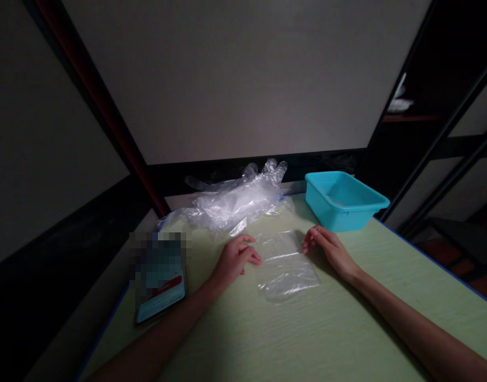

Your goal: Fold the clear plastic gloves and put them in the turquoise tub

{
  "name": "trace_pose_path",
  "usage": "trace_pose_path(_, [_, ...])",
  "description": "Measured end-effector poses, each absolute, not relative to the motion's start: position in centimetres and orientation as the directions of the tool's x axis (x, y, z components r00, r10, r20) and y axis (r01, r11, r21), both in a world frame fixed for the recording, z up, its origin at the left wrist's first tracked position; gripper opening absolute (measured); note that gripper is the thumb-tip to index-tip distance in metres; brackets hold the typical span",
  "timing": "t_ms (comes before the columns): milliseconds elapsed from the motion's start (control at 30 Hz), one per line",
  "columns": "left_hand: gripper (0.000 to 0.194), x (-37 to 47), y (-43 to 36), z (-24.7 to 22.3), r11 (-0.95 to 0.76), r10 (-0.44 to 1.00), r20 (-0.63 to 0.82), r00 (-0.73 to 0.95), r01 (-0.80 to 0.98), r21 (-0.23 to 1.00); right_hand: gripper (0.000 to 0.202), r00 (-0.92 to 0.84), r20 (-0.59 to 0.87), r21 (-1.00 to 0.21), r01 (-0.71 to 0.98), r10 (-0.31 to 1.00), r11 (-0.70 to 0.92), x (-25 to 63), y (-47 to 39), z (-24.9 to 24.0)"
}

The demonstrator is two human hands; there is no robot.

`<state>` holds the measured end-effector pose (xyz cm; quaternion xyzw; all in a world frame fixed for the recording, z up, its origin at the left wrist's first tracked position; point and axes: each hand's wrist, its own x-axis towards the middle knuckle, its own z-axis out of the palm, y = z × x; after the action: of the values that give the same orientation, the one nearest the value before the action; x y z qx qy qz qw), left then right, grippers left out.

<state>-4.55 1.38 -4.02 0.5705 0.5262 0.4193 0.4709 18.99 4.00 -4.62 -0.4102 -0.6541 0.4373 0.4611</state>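
A clear thin plastic piece [285, 270], which looks like a folded disposable glove, lies flat on the table between my hands, with a crease across it. My left hand [236, 255] is at its left edge, palm down, fingers apart and holding nothing. By its upper right edge, my right hand [325, 245] has its fingers curled together with the thumb close against them. Whether those fingertips pinch the plastic edge is hidden. Just beyond my left hand rests a loose heap of clear disposable plastic gloves [235, 204], some glove fingers sticking up.
A turquoise plastic basin [342, 215] stands at the table's back right; something pale shows inside. A phone or tablet [164, 297], partly pixelated, lies to the left beside my left forearm. The pale green table [243, 339] has a blue edge and meets a panelled wall [251, 79].
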Motion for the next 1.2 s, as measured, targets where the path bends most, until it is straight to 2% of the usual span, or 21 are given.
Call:
trace_pose_path(100, [0.023,-4.7,1.4,-3.8,0.002,1.0,-0.005,0.022,0.158,0.987,0.035,-0.16,0.266,-0.959,0.055,0.95,0.278,19.2,4.0,-4.7])
trace_pose_path(200, [0.02,-4.6,1.4,-3.6,0.004,1.0,0.0,-0.024,0.146,0.989,0.034,-0.2,0.239,-0.964,0.065,0.95,0.256,19.2,3.9,-4.5])
trace_pose_path(300, [0.02,-4.6,1.3,-3.6,0.0,1.0,-0.001,0.006,0.15,0.989,0.033,-0.237,0.238,-0.962,0.076,0.942,0.262,19.2,3.8,-4.4])
trace_pose_path(600, [0.014,-4.3,1.5,-4.1,-0.003,0.999,-0.004,0.032,0.222,0.975,0.035,-0.276,0.263,-0.867,0.353,0.925,0.352,19.4,4.3,-5.1])
trace_pose_path(667, [0.013,-4.3,1.5,-4.3,-0.015,0.999,0.009,0.034,0.204,0.979,0.033,-0.274,0.261,-0.884,0.319,0.926,0.343,19.3,4.2,-5.1])
trace_pose_path(867, [0.013,-4.6,1.8,-4.1,-0.007,1.0,0.003,0.025,0.132,0.991,0.028,-0.215,0.248,-0.963,0.055,0.945,0.265,19.3,4.1,-4.6])
trace_pose_path(967, [0.014,-4.8,1.8,-3.9,-0.017,1.0,0.017,0.004,0.107,0.994,0.027,-0.205,0.286,-0.942,0.118,0.936,0.314,19.5,3.7,-4.4])
trace_pose_path(1067, [0.013,-4.8,1.7,-3.9,-0.022,1.0,0.021,0.006,0.107,0.994,0.024,-0.289,0.368,-0.825,0.337,0.884,0.454,20.2,2.7,-3.9])
trace_pose_path(1133, [0.012,-4.8,1.6,-3.9,-0.021,0.999,0.018,0.026,0.112,0.994,0.021,-0.44,0.412,-0.645,0.478,0.798,0.596,20.9,1.8,-3.5])
trace_pose_path(1200, [0.012,-4.8,1.7,-4.0,-0.024,0.999,0.018,0.05,0.114,0.993,0.02,-0.612,0.398,-0.423,0.539,0.684,0.728,21.7,0.8,-3.1])
